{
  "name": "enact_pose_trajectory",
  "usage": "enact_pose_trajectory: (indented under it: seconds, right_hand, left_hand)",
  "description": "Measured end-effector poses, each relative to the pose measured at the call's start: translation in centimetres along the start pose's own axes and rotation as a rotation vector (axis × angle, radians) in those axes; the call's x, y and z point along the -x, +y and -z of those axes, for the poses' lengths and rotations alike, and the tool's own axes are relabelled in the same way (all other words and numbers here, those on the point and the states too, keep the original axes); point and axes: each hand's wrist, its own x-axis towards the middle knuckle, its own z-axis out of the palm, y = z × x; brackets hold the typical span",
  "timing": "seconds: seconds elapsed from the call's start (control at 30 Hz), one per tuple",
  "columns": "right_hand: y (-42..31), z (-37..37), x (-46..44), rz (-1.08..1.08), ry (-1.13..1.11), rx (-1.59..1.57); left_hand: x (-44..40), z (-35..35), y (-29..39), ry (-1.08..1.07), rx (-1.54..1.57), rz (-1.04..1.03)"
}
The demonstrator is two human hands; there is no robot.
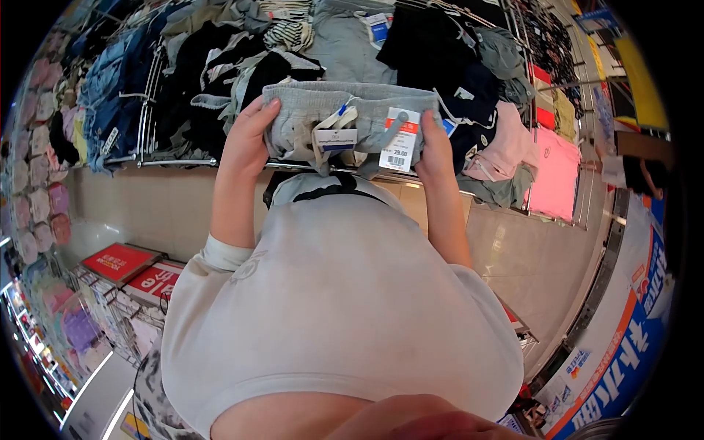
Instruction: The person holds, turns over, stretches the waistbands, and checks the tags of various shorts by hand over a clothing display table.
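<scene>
Stretched between my two hands is a pair of grey shorts [293, 121] with a gathered elastic waistband. My left hand [251, 133] grips the waistband's left end, thumb on top. At the other end my right hand [437, 150] closes around the waistband, its thumb beside a white and orange price tag [400, 139]. A smaller white and blue label [336, 139] hangs at the middle of the waist, with drawstrings near it. The lower part of the shorts is out of sight. Just beyond them lies a heap of folded and loose clothes [352, 44].
A metal rack rail [183, 162] edges the clothes heap. Jeans [121, 88] hang at left, a pink shirt [554, 172] at right. Red signs [117, 260] stand on a display at lower left. A blue and white banner [623, 352] runs along the right. Tiled floor [506, 242] shows between.
</scene>
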Motion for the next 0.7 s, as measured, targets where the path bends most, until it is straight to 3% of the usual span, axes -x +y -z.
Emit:
enact_pose_trajectory:
  seconds: [0.07, 0.13, 0.3, 0.7]
  right_hand:
    - [0.2, -0.1, -0.4, 0.021, -0.039, -0.005]
    - [-0.1, -0.6, -0.5, 0.108, -0.149, 0.22]
    - [-1.1, -3.1, -1.4, 0.112, -0.241, 0.413]
    - [-1.0, -7.6, -2.0, 0.192, -0.307, 0.236]
  left_hand:
    - [-0.1, 1.2, 0.5, -0.016, -0.025, -0.01]
    - [0.0, 2.4, 1.1, -0.009, -0.045, -0.044]
    - [0.1, 4.7, 2.8, -0.06, -0.076, -0.138]
    - [-0.6, 9.2, 3.3, -0.108, 0.012, -0.213]
